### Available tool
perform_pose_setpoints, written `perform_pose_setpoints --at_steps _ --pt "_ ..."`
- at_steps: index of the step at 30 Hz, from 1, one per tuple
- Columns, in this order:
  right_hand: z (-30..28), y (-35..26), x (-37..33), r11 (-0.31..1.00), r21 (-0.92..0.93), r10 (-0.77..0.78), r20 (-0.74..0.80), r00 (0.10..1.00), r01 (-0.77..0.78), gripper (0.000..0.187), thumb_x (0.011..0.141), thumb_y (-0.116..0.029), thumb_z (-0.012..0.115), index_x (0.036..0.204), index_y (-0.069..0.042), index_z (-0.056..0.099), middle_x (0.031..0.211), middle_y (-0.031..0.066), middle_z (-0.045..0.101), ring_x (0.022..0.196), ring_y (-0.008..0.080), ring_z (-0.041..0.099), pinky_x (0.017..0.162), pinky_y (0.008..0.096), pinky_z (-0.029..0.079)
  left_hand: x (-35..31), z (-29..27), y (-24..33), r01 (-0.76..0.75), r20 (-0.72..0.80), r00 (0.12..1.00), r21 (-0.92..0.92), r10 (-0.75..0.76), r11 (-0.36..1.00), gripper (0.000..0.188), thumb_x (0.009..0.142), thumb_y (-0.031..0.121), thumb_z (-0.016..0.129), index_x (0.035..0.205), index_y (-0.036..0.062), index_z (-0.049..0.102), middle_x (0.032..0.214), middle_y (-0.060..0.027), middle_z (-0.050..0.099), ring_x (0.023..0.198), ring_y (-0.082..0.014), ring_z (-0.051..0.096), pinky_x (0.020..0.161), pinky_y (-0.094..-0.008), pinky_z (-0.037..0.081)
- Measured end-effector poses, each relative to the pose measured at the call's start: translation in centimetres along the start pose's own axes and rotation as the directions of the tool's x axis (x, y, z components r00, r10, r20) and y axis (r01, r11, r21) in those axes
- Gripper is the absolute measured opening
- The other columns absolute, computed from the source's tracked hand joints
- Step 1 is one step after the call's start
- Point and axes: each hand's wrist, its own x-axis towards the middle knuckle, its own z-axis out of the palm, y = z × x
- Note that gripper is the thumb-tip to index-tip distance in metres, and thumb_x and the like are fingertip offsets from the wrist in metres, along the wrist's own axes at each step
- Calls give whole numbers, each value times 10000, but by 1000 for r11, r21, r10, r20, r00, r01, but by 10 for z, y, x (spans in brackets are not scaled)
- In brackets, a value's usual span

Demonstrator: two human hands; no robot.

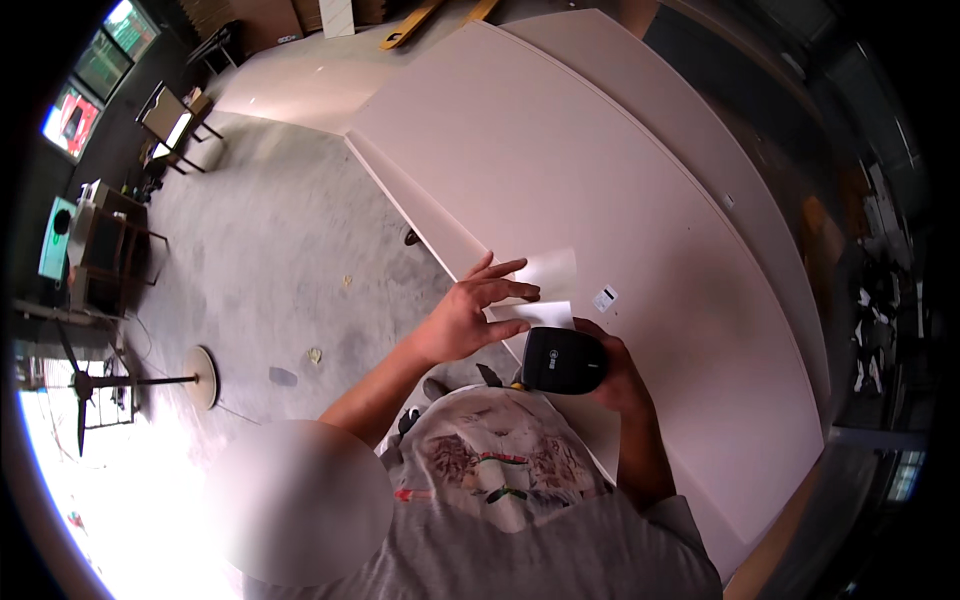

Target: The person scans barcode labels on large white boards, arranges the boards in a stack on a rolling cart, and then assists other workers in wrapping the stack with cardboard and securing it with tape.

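My right hand (622,372) is wrapped around a black, rounded handheld device (563,361), which looks like a portable label printer. White label paper (532,312) stands at the device's far edge. The thumb and fingers of my left hand (468,315) are around the paper's left part, the thumb on the near side. Just beyond, a pale sheet (550,268) lies by my left fingertips. All this is above a large, pale panel (560,150). A small white label with a dark mark (606,298) sits on the panel, right of the pale sheet.
A second pale panel (640,70) shows beyond the first. Grey concrete floor (270,220) spreads to the left, with a pedestal fan (200,377) standing on it. Chairs (172,125) and a desk (100,230) line the left wall. Yellow forks (410,25) are at the far end.
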Motion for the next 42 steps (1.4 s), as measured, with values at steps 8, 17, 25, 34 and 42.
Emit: perform_pose_setpoints --at_steps 8,17,25,34,42 --pt "43 -22 -4 950 -273 -196 -143 970 152 408 745 -68 738 1132 19 644 1258 114 561 1149 259 571 952 371 494 -11 12 -2 30 -257 962 -243 -95 969 119 795 21 740 908 55 728 946 -74 703 1035 -265 636 968 -437 463" --pt "73 -39 5 -66 -874 -259 481 838 481 445 538 -63 795 969 -15 692 1161 86 586 1188 309 520 996 419 450 -2 -13 17 -244 -20 968 175 251 954 98 739 103 754 832 98 721 859 -54 668 940 -249 635 827 -376 483" --pt "100 -40 12 -108 -837 -111 547 830 537 408 550 15 743 943 3 634 1047 96 609 1066 306 577 914 400 481 -12 -23 10 -291 70 953 -55 295 955 61 768 106 732 798 62 702 788 -65 653 832 -265 621 769 -376 487" --pt "104 -40 7 -154 -789 -112 612 783 595 426 535 7 744 951 -5 651 1016 101 616 1002 302 598 894 398 492 -31 -50 -7 -276 90 953 -139 290 951 91 744 81 742 798 22 698 793 -123 654 820 -301 624 735 -394 497" --pt "88 -27 7 -22 -732 -212 669 712 681 463 540 -122 808 961 -10 651 1034 97 614 1067 282 570 942 395 472 -50 -46 7 81 -66 992 -313 -107 946 207 693 -17 734 896 16 711 954 -130 677 937 -255 644 864 -337 486"
